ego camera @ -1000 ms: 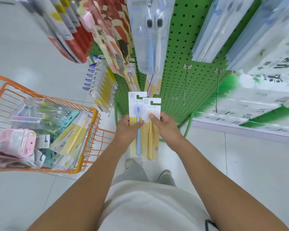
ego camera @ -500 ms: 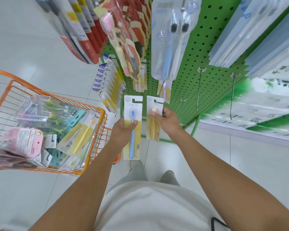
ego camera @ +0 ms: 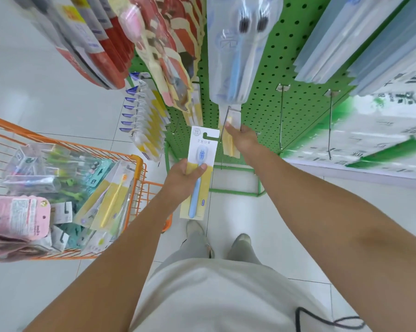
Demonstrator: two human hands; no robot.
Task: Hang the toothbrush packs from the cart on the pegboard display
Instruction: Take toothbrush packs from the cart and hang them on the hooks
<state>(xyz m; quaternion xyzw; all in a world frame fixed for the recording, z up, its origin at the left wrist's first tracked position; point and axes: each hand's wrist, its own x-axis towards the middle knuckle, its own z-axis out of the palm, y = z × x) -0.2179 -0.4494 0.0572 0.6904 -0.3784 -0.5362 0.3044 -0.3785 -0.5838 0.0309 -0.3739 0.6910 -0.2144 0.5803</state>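
Left hand (ego camera: 186, 174) clamped on flat blue-brush card pack (ego camera: 200, 172); right hand (ego camera: 243, 138) pinching yellow-brush card pack (ego camera: 231, 140) at green pegboard (ego camera: 269, 97). Light, bendy; best gripped below hang-hole.

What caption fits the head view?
Right hand hangs yellow pack on pegboard; left hand holds blue pack.

Floor (ego camera: 46, 87): pale glossy tiles with thin grey joints, softly reflecting light.
Rack base (ego camera: 235, 192): green metal frame on the floor, just below the fingers.
Plinth (ego camera: 346, 168): white low edge, right of the fingers, meeting the tiles.
Light: even, bright, diffuse; weak shadows on the tiles.
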